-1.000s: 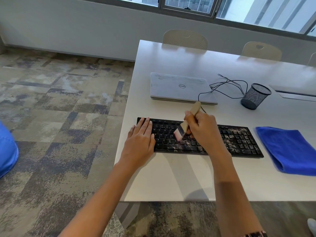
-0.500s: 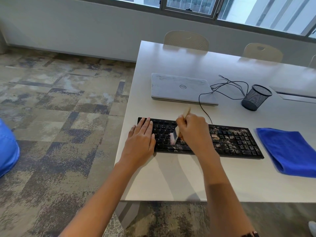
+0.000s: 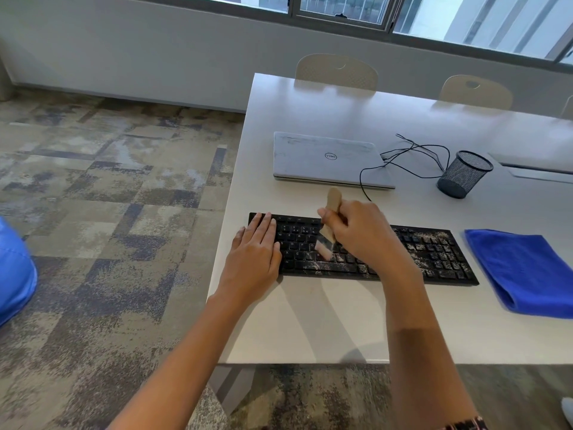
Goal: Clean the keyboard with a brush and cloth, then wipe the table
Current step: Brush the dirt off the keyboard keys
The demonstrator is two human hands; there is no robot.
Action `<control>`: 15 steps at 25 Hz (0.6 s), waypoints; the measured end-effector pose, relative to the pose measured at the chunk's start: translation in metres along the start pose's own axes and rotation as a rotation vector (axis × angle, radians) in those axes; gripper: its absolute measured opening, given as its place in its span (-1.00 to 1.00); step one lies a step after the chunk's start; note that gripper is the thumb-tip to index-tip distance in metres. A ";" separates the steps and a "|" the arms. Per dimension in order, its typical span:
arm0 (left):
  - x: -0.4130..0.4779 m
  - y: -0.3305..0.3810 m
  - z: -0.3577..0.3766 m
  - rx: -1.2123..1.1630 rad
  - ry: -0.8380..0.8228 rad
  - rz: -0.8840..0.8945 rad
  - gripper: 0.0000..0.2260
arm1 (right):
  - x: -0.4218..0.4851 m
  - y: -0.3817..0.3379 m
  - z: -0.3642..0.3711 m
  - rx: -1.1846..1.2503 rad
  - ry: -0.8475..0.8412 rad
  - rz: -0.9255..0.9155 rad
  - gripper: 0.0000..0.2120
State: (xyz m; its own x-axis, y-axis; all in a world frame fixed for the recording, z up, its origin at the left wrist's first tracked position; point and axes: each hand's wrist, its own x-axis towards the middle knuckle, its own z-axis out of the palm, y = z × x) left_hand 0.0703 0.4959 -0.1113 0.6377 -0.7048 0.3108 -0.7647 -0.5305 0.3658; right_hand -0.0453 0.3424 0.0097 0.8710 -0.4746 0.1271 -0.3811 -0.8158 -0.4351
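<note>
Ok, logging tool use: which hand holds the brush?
The right hand grips the brush by its handle; the left hand rests flat on the keyboard, at its left end.

Brush (image 3: 329, 231) in right hand (image 3: 361, 234) on keyboard (image 3: 434, 256)

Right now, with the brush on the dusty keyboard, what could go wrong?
The brush in the right hand may flick white dust off the keyboard onto the closed laptop behind it or the blue cloth beside it. It might also push dust down between the keys.
</note>
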 end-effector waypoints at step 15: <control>0.000 0.000 -0.001 -0.008 -0.003 0.000 -0.37 | 0.000 0.016 -0.024 0.142 -0.098 0.037 -0.86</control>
State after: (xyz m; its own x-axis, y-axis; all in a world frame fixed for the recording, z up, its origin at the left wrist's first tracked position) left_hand 0.0701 0.4961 -0.1103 0.6374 -0.7063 0.3082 -0.7639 -0.5266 0.3730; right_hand -0.0585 0.3218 0.0240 0.8858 -0.4634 0.0243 -0.3720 -0.7404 -0.5599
